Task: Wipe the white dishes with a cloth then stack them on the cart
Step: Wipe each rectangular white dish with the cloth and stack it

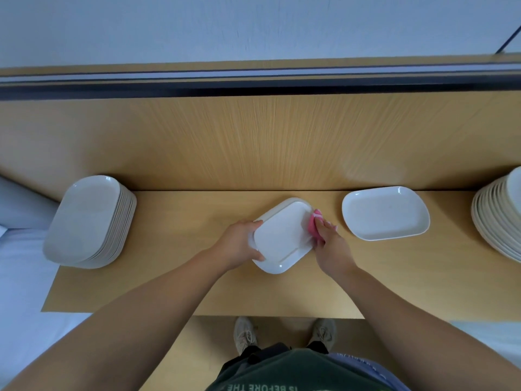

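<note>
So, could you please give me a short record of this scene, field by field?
Left hand: grips the left edge of the held dish
Right hand: holds the pink cloth against that dish's right edge
Single dish: lies alone on the wooden surface, right of the hands
Left stack: white dishes, far left
Right stack: white dishes, cut by the frame's right edge

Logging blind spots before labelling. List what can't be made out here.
Right dish stack: head view, cut by the right edge; count unknown.
Pink cloth: head view, mostly under the right hand.
Held dish: head view, left rim covered by the left hand; far face unseen.
Shirt lettering: head view, cut by the bottom edge.
</note>
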Demonstrator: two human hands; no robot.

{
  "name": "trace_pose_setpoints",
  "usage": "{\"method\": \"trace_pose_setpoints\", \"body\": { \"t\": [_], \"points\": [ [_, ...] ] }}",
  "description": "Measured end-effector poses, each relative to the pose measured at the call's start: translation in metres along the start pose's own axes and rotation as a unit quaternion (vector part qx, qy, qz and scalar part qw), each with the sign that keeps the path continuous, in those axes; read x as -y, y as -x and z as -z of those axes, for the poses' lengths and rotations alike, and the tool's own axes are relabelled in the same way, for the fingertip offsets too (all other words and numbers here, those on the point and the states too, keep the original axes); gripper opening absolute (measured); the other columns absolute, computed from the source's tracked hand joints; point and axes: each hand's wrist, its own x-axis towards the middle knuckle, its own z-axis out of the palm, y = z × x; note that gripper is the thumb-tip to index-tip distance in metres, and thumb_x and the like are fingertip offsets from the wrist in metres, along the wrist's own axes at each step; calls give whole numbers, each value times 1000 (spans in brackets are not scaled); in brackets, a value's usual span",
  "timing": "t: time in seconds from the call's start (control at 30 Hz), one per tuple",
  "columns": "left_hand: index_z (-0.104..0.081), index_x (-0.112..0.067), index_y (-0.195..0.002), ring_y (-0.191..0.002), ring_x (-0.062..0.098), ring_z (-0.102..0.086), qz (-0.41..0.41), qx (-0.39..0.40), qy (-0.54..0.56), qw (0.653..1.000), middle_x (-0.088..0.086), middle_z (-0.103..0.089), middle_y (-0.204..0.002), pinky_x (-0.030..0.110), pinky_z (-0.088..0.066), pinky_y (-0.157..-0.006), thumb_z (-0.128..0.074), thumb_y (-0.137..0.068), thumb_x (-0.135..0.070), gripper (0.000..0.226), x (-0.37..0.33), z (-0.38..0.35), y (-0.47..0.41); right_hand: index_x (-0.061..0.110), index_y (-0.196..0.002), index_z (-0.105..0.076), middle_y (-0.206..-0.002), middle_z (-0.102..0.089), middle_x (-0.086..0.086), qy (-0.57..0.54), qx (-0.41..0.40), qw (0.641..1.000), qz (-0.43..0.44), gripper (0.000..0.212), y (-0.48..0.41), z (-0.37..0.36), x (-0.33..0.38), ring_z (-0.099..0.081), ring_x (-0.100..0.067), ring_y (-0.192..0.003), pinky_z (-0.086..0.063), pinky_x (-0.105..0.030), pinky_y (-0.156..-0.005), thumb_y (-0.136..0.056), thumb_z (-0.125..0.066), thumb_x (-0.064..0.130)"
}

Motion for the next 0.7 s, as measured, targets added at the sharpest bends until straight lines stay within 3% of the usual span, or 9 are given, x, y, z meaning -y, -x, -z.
{"method": "trace_pose_setpoints", "body": {
  "t": [0.13, 0.23, 0.33, 0.43, 0.53, 0.63, 0.7],
  "points": [
    [-41, -19, -144, -129, 18, -44, 9, -18, 9, 1000, 0, -44, -144, 28, -40, -102, -87, -63, -15, 93, -4, -2, -6, 24, -147, -41, -148, -41, 3, 25, 19, 1000, 4, 47, 7, -9, 6, -23, -24, -146, -27, -36, -118, -101, -44, 13],
    [-40, -16, -145, -132, 18, -41, 27, -41, 24, 999, 1, -41, -147, 30, -40, -105, -88, -63, -18, 96, -7, -2, -9, 22, -144, -45, -138, -49, 5, 20, 33, 998, 42, 44, 22, -18, 24, -45, -26, -132, -41, -38, -108, -101, -48, 17],
    [-42, -13, -144, -133, 18, -41, 24, -36, 24, 999, 2, -40, -149, 32, -40, -105, -88, -62, -16, 95, -5, 0, -13, 17, -149, -34, -154, -34, -7, 46, 60, 994, 74, 55, 39, -30, 28, -43, -31, -134, -42, -36, -106, -97, -45, 3],
    [-44, -13, -143, -131, 17, -43, 22, -28, 26, 999, 0, -41, -148, 31, -41, -104, -88, -61, -13, 93, -3, 4, -13, 8, -138, -51, -146, -45, -15, 110, 38, 976, 185, 55, 45, -23, 28, -50, -39, -127, -48, -45, -101, -84, -51, -2],
    [-45, -15, -142, -129, 17, -46, 14, -8, 18, 1000, -1, -44, -146, 31, -42, -104, -89, -59, -14, 94, -2, 4, -14, 12, -132, -57, -144, -45, -20, 151, 12, 962, 229, 63, 39, -11, 31, -46, -43, -129, -47, -44, -97, -74, -62, -12],
    [-45, -16, -142, -129, 17, -45, 4, 0, 1, 1000, 0, -45, -145, 32, -41, -105, -89, -60, -14, 94, -3, 2, -14, 22, -132, -57, -144, -42, -17, 199, 54, 949, 240, 68, 29, -5, 32, -42, -43, -132, -49, -46, -98, -72, -68, -9],
    [-43, -15, -143, -130, 18, -45, -2, 1, 0, 1000, 1, -44, -146, 30, -40, -105, -89, -60, -12, 94, -5, 2, -14, 21, -130, -58, -139, -52, -12, 266, 83, 922, 270, 71, 24, -2, 30, -45, -46, -130, -49, -53, -97, -66, -77, -4]
  ]
}}
